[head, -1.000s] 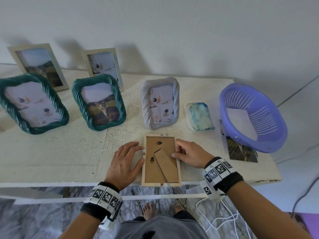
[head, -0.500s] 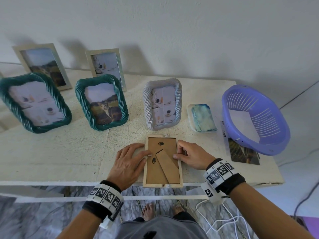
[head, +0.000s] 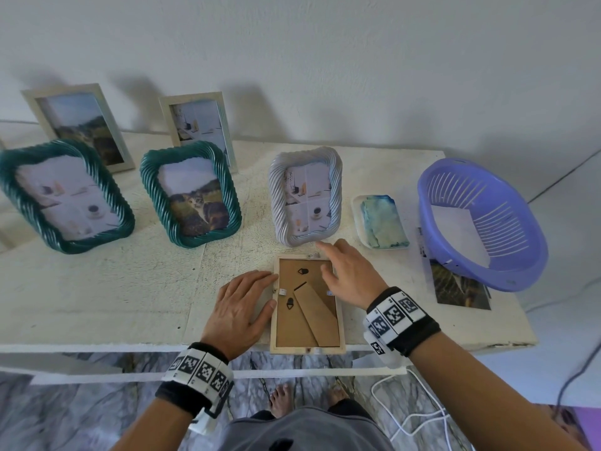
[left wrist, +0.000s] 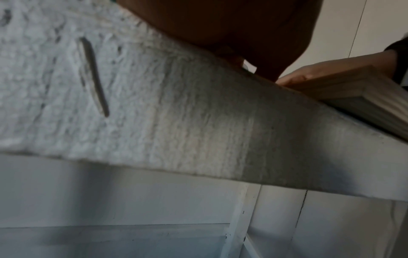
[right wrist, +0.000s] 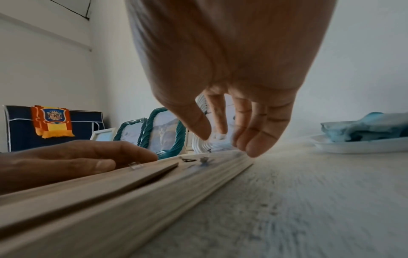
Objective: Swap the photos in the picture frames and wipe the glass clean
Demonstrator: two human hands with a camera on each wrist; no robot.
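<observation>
A pale wooden frame (head: 307,348) lies face down at the table's front edge, its brown backing and folded stand facing up. My left hand (head: 271,289) lies flat on the table, fingertips and thumb touching the frame's left edge. My right hand (head: 325,258) hovers over the frame's top right corner with its fingers loosely extended and holds nothing. In the right wrist view the right hand's fingertips (right wrist: 253,150) hang just above the far end of the frame (right wrist: 132,200). A blue-green cloth (head: 382,222) lies folded on a small white tray.
A grey rope-pattern frame (head: 279,196) stands just behind the face-down frame. Two teal frames (head: 192,193) and two pale frames (head: 81,125) stand to the left. At the right, a purple basket (head: 481,275) sits partly on a loose photo (head: 458,288).
My right hand has left the frame's right edge and moved up toward its top right corner, fingers now spread. My left hand has stayed at the left edge.
</observation>
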